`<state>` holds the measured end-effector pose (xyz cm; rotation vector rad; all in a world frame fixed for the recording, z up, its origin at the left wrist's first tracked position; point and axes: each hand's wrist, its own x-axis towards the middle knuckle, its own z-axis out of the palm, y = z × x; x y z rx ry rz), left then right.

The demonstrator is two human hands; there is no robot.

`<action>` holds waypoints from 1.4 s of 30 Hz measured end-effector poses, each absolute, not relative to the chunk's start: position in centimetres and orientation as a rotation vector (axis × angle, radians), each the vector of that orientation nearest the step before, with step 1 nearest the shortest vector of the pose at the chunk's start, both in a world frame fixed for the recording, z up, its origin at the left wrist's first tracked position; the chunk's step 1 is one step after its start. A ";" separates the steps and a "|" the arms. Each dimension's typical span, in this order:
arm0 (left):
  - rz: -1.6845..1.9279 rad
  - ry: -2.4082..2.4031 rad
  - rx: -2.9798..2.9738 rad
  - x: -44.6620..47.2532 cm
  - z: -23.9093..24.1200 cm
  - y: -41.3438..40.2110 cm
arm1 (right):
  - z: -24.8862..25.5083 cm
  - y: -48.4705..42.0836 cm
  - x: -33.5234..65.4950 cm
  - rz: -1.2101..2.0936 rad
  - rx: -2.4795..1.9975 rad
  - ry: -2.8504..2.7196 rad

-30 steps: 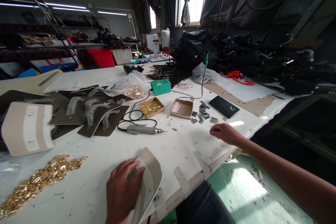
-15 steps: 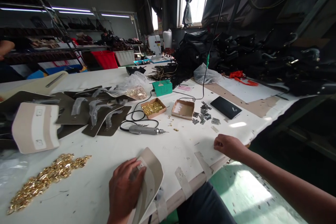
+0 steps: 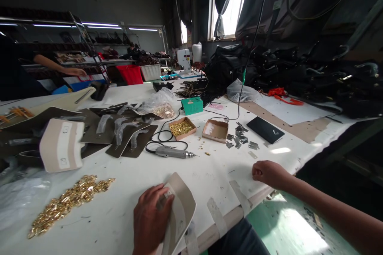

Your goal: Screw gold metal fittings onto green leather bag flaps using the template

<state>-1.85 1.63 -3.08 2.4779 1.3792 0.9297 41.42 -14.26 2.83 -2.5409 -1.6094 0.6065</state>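
My left hand (image 3: 154, 216) lies over a beige curved panel (image 3: 184, 201) near the table's front edge, thumb and fingers pressed on its pale centre strip by a small plate. My right hand (image 3: 271, 174) rests on the tabletop at the right, fingers curled closed; whatever is inside them is hidden. Between and beyond the hands, a grey electric screwdriver (image 3: 172, 152) lies with its bit pointing right. Behind it stand a cardboard box of small gold fasteners (image 3: 182, 128) and a second shallow box (image 3: 215, 130). Thin metal plates (image 3: 238, 137) are scattered to the right of that box.
Gold-coloured metal fittings (image 3: 70, 201) are heaped at the left, below another beige panel (image 3: 60, 147) and dark panels (image 3: 131, 143) with plastic-wrapped parts. A black notebook (image 3: 265, 129) lies at the right. Behind are a green box (image 3: 192, 106), a hanging cable and piled black bags (image 3: 287, 71).
The view has swung slightly left and up. In the left background, a co-worker's arm now reaches further into sight. Both my hands keep nearly the same places on the table and panel.
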 end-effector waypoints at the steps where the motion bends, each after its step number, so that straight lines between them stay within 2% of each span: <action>1: 0.927 1.383 2.485 -1.9 -3.1 1.6 | 2.7 -14.2 41.5 0.608 -2.545 -1.614; 15: 0.939 1.394 2.497 -1.7 -2.5 1.3 | 1.5 -13.5 41.7 0.604 -2.542 -1.627; 24: 0.918 1.384 2.465 -1.6 -2.5 1.2 | 2.8 -8.1 38.3 0.834 -2.083 -1.388; 33: 0.898 1.404 2.402 -1.5 -2.5 0.9 | 1.7 -5.8 36.8 0.877 -2.116 -1.476; 42: 0.912 1.418 2.375 -1.2 -2.1 0.7 | 1.7 -5.5 36.2 0.691 -2.270 -1.548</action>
